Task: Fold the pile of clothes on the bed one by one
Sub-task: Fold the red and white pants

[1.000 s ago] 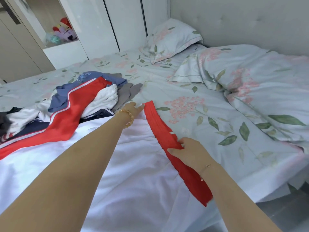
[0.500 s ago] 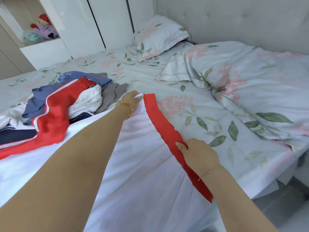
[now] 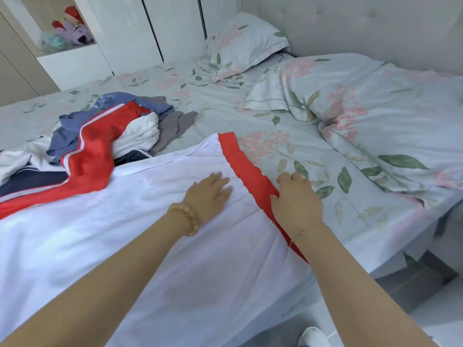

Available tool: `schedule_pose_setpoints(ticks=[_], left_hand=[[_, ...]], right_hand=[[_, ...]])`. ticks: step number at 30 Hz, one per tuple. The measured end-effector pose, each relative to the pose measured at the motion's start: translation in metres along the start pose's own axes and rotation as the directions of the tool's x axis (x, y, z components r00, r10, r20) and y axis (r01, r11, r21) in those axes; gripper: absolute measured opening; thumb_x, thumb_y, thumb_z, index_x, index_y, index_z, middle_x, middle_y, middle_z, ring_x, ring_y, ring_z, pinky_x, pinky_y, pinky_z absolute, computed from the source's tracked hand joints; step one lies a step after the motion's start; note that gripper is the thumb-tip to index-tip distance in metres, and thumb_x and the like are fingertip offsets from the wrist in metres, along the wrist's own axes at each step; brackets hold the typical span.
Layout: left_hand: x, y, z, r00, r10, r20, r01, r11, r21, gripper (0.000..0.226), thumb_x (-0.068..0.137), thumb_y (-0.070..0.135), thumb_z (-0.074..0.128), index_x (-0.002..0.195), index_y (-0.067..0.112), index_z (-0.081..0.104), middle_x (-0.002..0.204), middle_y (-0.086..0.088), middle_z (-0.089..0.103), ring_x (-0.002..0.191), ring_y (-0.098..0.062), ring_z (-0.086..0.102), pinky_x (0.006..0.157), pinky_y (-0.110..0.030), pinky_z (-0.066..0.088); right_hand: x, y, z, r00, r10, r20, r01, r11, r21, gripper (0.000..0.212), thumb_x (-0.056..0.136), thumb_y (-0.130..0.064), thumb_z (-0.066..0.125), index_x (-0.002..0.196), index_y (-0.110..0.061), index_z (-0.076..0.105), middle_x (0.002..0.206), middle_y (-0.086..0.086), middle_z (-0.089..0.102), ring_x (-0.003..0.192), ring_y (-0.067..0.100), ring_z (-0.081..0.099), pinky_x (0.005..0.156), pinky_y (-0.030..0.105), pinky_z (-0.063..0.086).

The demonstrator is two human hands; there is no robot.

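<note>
A white garment (image 3: 130, 229) with a red waistband (image 3: 244, 164) lies spread on the near side of the bed. My left hand (image 3: 209, 190) rests flat on the white cloth just left of the band, fingers straight. My right hand (image 3: 297, 200) sits on the band's right edge, thumb against the red cloth and fingers loosely bent onto the sheet. The pile of clothes (image 3: 100, 144) lies at the left: a red piece with a white stripe, blue, white, grey and navy items.
The bed (image 3: 288, 136) has a floral sheet. A floral duvet (image 3: 375, 108) is bunched at the right and a pillow (image 3: 245, 46) lies at the head. White wardrobe doors (image 3: 150, 26) stand behind. The bed's near right corner drops to the floor (image 3: 426, 309).
My left hand let go of the far corner of the waistband and drew back onto the white cloth. My right hand shifted a little along the band. The garment now lies flatter.
</note>
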State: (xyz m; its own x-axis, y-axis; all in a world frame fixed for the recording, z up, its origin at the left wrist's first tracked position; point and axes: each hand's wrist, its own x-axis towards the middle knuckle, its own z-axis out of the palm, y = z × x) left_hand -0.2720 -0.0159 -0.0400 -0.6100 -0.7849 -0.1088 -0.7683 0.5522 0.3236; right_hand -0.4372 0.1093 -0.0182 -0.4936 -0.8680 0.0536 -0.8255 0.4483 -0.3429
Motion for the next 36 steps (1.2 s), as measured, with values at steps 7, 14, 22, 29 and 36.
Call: schedule_pose_setpoints(ticks=[7,14,22,29,36], left_hand=[[0.005,0.0,0.027,1.0,0.014,-0.019,-0.009,0.972,0.236,0.057,0.1,0.052,0.013,0.151,0.039,-0.008,0.158,0.012,-0.019,0.146,-0.008,-0.016,0.118,-0.047,-0.009],[-0.047,-0.011,0.015,0.999,-0.037,0.033,0.032,0.989,0.143,0.055,0.104,0.041,0.019,0.153,0.028,0.0,0.161,0.004,-0.01,0.148,-0.012,-0.009,0.118,-0.039,-0.007],[-0.219,-0.021,0.026,0.996,0.051,0.079,-0.059,0.993,0.099,0.075,0.083,0.074,0.01,0.146,0.043,-0.018,0.154,0.014,-0.029,0.141,-0.003,-0.027,0.117,-0.036,-0.017],[-0.266,-0.036,0.048,0.98,0.188,-0.063,-0.157,0.931,0.328,0.104,0.083,0.031,0.065,0.149,0.037,-0.015,0.157,0.005,-0.024,0.145,-0.019,-0.019,0.118,-0.046,-0.008],[-0.273,-0.044,0.028,0.946,0.107,-0.305,-0.129,0.99,-0.053,0.05,0.088,0.037,0.037,0.129,0.021,0.059,0.132,0.0,0.06,0.12,-0.018,0.057,0.105,-0.027,0.037]], right_hand=[[-0.033,-0.009,0.033,0.868,-0.424,0.257,0.456,0.886,-0.081,0.086,0.085,-0.07,-0.004,0.155,-0.023,0.012,0.163,-0.006,0.001,0.15,0.012,-0.002,0.121,0.038,0.0],[-0.044,0.0,0.038,0.877,-0.433,0.21,0.467,0.87,-0.157,0.092,0.076,-0.059,-0.016,0.155,-0.022,0.01,0.163,-0.004,0.006,0.15,0.015,0.001,0.12,0.039,0.001],[-0.092,0.013,0.01,0.68,-0.623,0.387,0.605,0.775,0.184,0.084,0.08,-0.078,0.037,0.152,-0.044,0.01,0.158,-0.023,-0.009,0.141,-0.01,-0.017,0.12,0.038,-0.014],[-0.105,0.025,0.022,0.587,-0.748,0.31,0.751,0.646,0.136,0.088,0.084,-0.041,0.07,0.151,-0.039,0.014,0.16,-0.014,0.001,0.148,0.006,-0.005,0.12,0.037,-0.004],[-0.091,0.046,0.003,0.724,-0.67,0.166,0.622,0.738,0.262,0.052,0.086,0.004,0.061,0.131,-0.022,0.059,0.143,-0.003,0.049,0.137,0.013,0.041,0.116,0.028,0.026]])
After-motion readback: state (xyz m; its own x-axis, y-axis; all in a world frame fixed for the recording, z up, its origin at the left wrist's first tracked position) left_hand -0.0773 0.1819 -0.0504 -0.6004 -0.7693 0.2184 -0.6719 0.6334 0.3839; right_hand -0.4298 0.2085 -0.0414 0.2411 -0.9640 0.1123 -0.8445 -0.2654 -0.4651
